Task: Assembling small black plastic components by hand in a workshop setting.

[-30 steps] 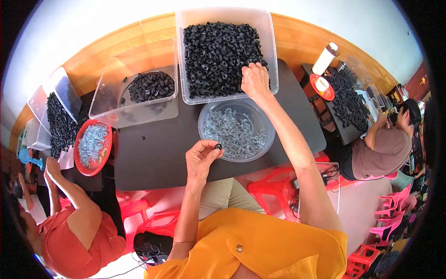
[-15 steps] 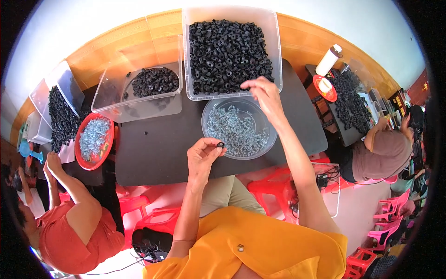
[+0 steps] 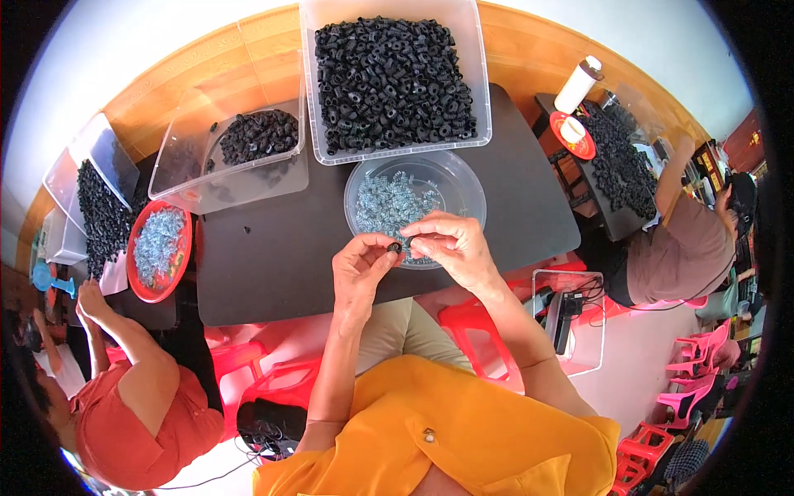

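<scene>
My left hand (image 3: 356, 271) pinches a small, round, hollow black plastic part (image 3: 394, 247) between thumb and fingertips. Close against it, my right hand (image 3: 456, 250) is closed on another small dark piece (image 3: 408, 243), mostly hidden by the fingers; it looks like a black plastic part too. Both hands meet over the near rim of a clear round tub (image 3: 465, 186) holding many small silvery-blue pieces like coil springs (image 3: 385, 202). Behind the tub stands a large translucent bin (image 3: 483, 124) heaped with hollow black plastic parts (image 3: 393, 87).
A clear box (image 3: 240, 190) with fewer black pieces stands left on the dark table (image 3: 273, 273). Further left are a red bowl (image 3: 187, 256) of springs and a co-worker in red (image 3: 149, 413). At right, another person (image 3: 678, 260) sits by black parts and a white flask (image 3: 577, 85).
My right hand has come down from the big bin's near edge to meet my left hand, which keeps its black part. The person at right has raised an arm.
</scene>
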`<control>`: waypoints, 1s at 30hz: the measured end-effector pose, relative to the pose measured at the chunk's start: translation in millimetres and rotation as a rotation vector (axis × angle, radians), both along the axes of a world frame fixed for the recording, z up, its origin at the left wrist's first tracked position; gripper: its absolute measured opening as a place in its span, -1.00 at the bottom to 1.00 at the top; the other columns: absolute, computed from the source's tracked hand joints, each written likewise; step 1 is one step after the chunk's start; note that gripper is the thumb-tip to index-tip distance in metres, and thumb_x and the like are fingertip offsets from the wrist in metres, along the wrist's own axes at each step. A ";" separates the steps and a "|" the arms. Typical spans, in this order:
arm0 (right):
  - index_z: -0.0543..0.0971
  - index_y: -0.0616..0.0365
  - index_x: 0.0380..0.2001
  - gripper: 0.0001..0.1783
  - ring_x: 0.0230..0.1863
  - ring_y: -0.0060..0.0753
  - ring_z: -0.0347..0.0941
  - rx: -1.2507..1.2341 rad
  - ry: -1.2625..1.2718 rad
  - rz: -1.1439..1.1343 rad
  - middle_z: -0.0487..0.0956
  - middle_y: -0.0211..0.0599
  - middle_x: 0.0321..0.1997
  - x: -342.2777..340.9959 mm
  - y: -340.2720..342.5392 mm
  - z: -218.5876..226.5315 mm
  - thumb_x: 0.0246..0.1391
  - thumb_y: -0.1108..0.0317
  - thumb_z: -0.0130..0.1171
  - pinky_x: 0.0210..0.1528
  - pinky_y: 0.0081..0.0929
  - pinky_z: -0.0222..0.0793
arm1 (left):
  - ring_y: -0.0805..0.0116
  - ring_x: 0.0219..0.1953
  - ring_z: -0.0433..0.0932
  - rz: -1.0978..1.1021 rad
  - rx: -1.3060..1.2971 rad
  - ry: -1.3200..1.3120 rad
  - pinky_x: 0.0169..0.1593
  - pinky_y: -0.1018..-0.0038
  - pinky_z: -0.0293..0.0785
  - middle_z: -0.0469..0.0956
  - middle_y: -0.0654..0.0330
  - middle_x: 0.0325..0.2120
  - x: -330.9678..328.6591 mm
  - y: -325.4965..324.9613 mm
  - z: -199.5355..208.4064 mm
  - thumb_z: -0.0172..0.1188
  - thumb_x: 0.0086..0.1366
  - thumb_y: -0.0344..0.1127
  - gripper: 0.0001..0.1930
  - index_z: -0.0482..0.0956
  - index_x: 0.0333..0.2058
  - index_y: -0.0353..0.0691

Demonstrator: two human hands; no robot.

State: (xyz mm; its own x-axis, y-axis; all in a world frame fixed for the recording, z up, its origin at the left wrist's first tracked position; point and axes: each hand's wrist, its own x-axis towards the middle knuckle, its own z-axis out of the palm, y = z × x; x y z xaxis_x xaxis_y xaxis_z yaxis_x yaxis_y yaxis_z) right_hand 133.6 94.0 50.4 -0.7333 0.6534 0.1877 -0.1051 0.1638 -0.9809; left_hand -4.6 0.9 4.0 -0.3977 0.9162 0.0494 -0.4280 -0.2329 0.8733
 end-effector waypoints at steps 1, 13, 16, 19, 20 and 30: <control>0.56 0.31 -0.27 -0.81 -0.30 -0.52 0.50 0.002 0.002 -0.028 0.51 -0.29 -0.32 -0.9 -3.0 0.7 -0.01 0.62 0.08 -0.24 -0.63 0.47 | 0.47 -0.34 0.51 -0.003 0.004 0.009 -0.17 0.55 0.49 0.51 0.20 -0.39 0.5 0.3 -0.8 0.08 0.11 -0.66 -0.83 0.47 -0.29 -0.37; 0.57 0.28 -0.39 -0.87 -0.44 -0.45 0.53 0.289 -0.100 -0.142 0.54 -0.20 -0.45 -2.1 -10.2 0.5 -0.07 0.62 0.12 -0.41 -0.60 0.47 | 0.48 -0.29 0.52 -0.004 -0.007 0.060 -0.18 0.60 0.48 0.51 0.22 -0.37 6.3 -2.1 -1.2 0.08 0.09 -0.69 -0.80 0.47 -0.28 -0.37; 0.55 0.28 -0.42 -0.89 -0.46 -0.41 0.53 0.346 -0.124 -0.163 0.54 -0.20 -0.46 -2.7 -12.2 -0.3 -0.09 0.62 0.12 -0.44 -0.57 0.45 | 0.51 -0.31 0.52 0.004 -0.002 0.126 -0.20 0.61 0.49 0.52 0.22 -0.38 6.0 -2.6 -4.0 0.10 0.08 -0.70 -0.80 0.47 -0.29 -0.38; 0.54 0.29 -0.44 -0.90 -0.46 -0.39 0.52 0.439 -0.161 -0.196 0.52 -0.20 -0.47 -3.0 -14.2 -3.6 -0.10 0.64 0.11 -0.45 -0.56 0.45 | 0.52 -0.34 0.51 0.003 -0.027 0.144 -0.22 0.62 0.49 0.52 0.22 -0.41 7.1 -2.0 -5.4 0.11 0.07 -0.71 -0.80 0.48 -0.30 -0.39; 0.53 0.30 -0.44 -0.89 -0.46 -0.40 0.51 0.489 -0.186 -0.212 0.50 -0.21 -0.47 -3.0 -14.6 -5.4 -0.11 0.66 0.10 -0.44 -0.56 0.46 | 0.52 -0.34 0.51 0.000 -0.026 0.144 -0.22 0.62 0.49 0.52 0.22 -0.41 7.6 -1.8 -5.3 0.11 0.07 -0.71 -0.80 0.48 -0.30 -0.39; 0.38 0.22 -0.50 -0.91 -0.51 0.03 0.39 0.698 -0.283 -0.238 0.42 -0.14 -0.50 -6.2 -15.5 -15.4 -0.14 0.60 0.05 -0.52 -0.21 0.31 | 0.57 -0.42 0.50 0.068 -0.136 0.275 -0.29 0.64 0.46 0.54 0.23 -0.46 12.9 4.2 -14.2 0.13 0.06 -0.66 -0.84 0.50 -0.33 -0.41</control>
